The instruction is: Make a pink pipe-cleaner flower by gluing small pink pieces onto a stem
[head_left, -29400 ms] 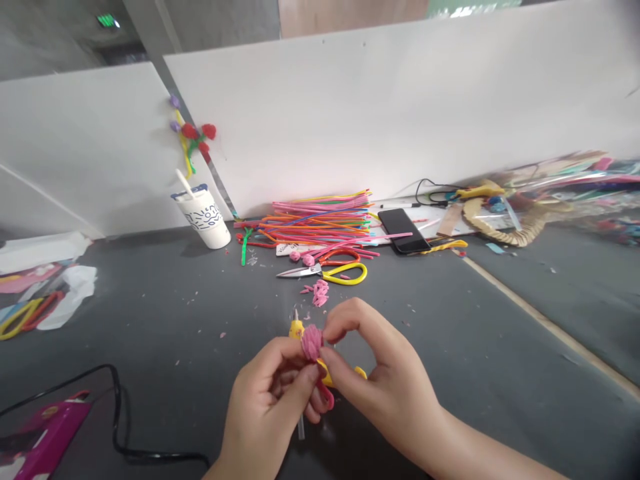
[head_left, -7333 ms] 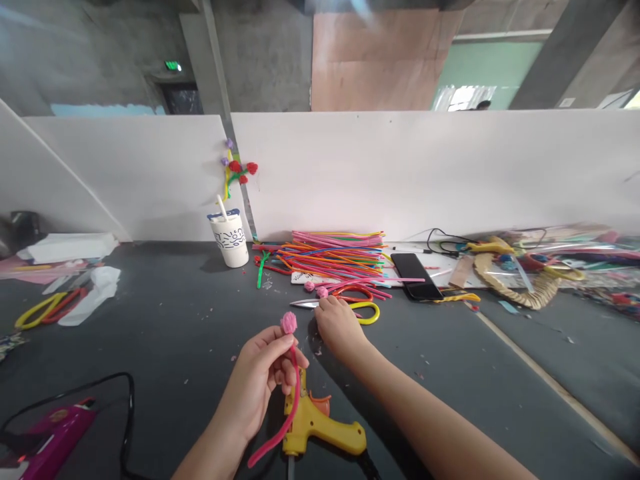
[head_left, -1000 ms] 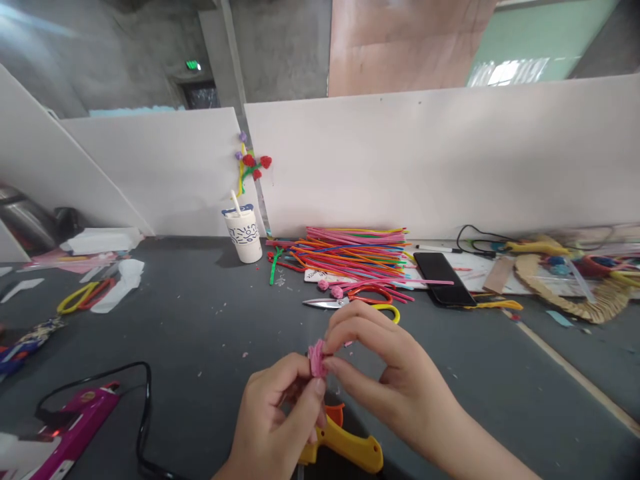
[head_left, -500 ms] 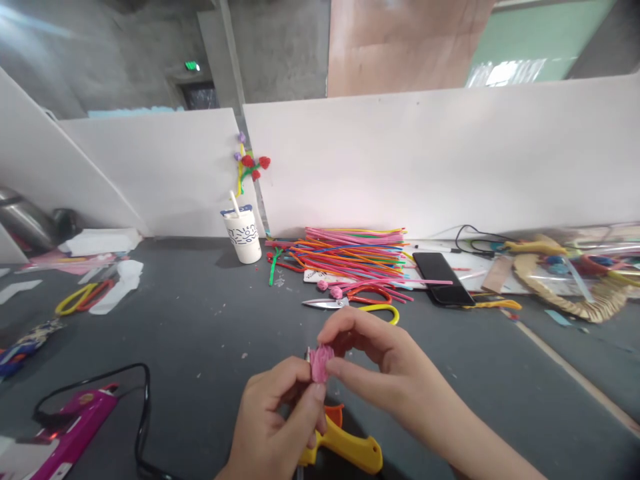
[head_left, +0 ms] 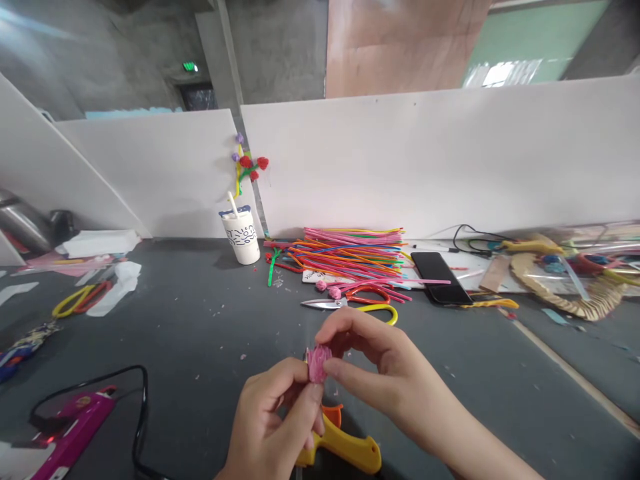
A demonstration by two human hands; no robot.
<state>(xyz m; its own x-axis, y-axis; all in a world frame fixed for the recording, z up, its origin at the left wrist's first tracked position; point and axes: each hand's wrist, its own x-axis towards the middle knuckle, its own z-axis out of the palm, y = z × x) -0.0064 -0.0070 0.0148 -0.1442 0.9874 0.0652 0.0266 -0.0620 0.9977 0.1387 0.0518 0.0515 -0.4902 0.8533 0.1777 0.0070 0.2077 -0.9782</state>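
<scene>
A small coil of pink pipe cleaner (head_left: 319, 364) is held between both hands at the lower middle. My left hand (head_left: 280, 417) pinches its lower left side with thumb and forefinger. My right hand (head_left: 375, 363) has its thumb and fingertips closed on its right side. Below my hands lies a yellow glue gun (head_left: 350, 448) with an orange trigger, partly hidden by my left hand. Scissors (head_left: 373, 308) with red and yellow handles lie just beyond my right hand, and two small pink balls (head_left: 335, 292) sit behind the blades.
Colourful pipe cleaners (head_left: 350, 257) are piled against the white partition (head_left: 425, 160). A phone (head_left: 440, 277) lies right of them, a cup (head_left: 243, 237) stands left. A magenta power strip (head_left: 75, 433) with a black cable is at lower left.
Both hands keep their hold on the pink coil, with hardly any movement. The whole view has shifted very slightly.
</scene>
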